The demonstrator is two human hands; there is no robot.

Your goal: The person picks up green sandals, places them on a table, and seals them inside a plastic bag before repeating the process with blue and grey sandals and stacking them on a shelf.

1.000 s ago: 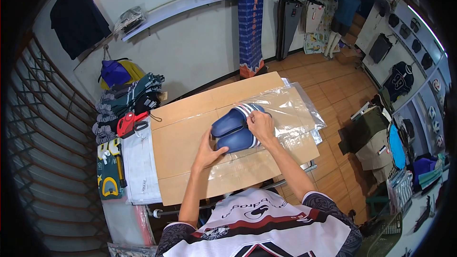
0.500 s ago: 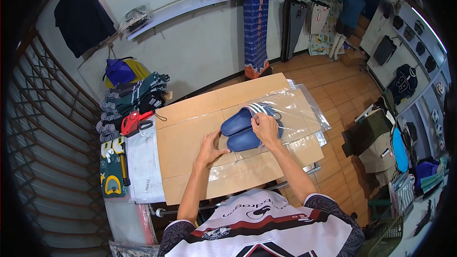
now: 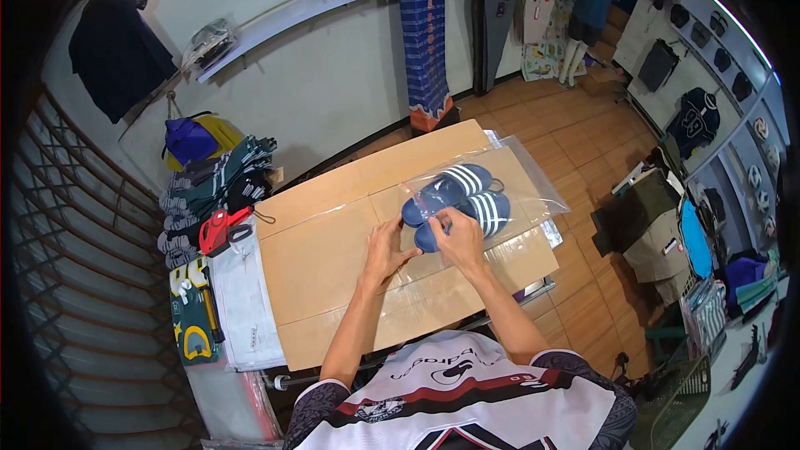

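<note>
A pair of navy slide sandals (image 3: 469,177) with white-striped straps lies on the cardboard, toes to the left and straps to the right. A clear plastic bag (image 3: 533,179) covers them, its reddish edge line crossing near the sandals' left ends. My right hand (image 3: 461,242) is closed in a pinch on the bag's film over the nearer sandal. Beside the left ends is my left hand (image 3: 387,252), thumb and fingers spread, fingertips close to the sandals. A small dark loop (image 3: 497,186) shows near the straps.
Cardboard (image 3: 325,275) covers the table. To its left are a red tape dispenser (image 3: 218,232), white packages (image 3: 246,304), a green printed item (image 3: 192,317) and stacked folded clothes (image 3: 225,175). A blue pillar (image 3: 423,33) stands behind; clothing racks (image 3: 658,225) are at right.
The bag's edge has moved left over the sandals, so the striped straps now show under film. My right hand has shifted toward the left ends, and the view has shifted slightly.
</note>
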